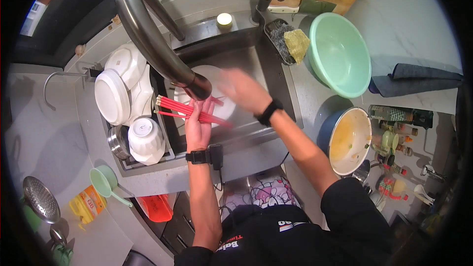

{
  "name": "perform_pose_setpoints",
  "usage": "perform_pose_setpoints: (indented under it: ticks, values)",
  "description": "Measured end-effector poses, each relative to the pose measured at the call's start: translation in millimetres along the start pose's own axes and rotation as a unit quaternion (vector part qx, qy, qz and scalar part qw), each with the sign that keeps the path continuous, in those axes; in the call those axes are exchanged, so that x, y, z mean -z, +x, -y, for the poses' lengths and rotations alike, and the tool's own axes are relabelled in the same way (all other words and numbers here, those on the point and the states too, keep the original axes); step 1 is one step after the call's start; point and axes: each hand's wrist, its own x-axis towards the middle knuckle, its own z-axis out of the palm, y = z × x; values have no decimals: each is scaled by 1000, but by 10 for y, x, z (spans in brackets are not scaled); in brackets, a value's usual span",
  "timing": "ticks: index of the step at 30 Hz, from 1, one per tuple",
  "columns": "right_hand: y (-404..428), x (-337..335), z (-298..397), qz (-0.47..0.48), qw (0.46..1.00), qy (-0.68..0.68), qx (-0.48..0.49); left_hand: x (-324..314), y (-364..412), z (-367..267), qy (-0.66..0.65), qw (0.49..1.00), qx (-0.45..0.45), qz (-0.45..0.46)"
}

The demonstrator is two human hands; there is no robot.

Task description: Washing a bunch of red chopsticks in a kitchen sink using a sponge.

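My left hand (199, 123) holds a bundle of red chopsticks (175, 106), palm up, below the spout of a curved metal faucet (147, 37). The chopsticks fan out a little, one lying apart from the bunch. To the right of them my right hand (244, 88) is blurred; its fingers are spread or bent, and whether anything is in it cannot be told. Both hands are over the dark sink (255, 59). Beneath them in the sink lies a white round plate (207, 72), partly hidden by the faucet and the hands.
White bowls (112, 96) and a faceted white bowl (146, 140) fill a rack at left. A scouring pad (296, 45) sits in a caddy behind right. A green basin (340, 55) and a pot with food residue (351, 140) stand right; a green ladle (103, 181) lies left.
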Motion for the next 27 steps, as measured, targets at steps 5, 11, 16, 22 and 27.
perform_pose_setpoints:
  ticks: [5, 11, 16, 22, 27]
  values:
    - [-764, -145, 265, 248, 855, 359, -281, -355, -368, 45, -37, 995, -51, 74]
    - [-976, 120, 584, 252, 757, 486, -358, -413, -554, 141, -5, 994, -25, 102]
    - [-1061, 237, 481, 209, 808, 462, -298, -611, -652, 77, 30, 995, 13, 99]
    - [-997, 621, 398, 178, 915, 309, -188, -125, -738, -427, 121, 987, -62, -86]
    - [-929, 772, 208, 194, 958, 145, -151, -723, -971, -700, 794, 449, -409, 20]
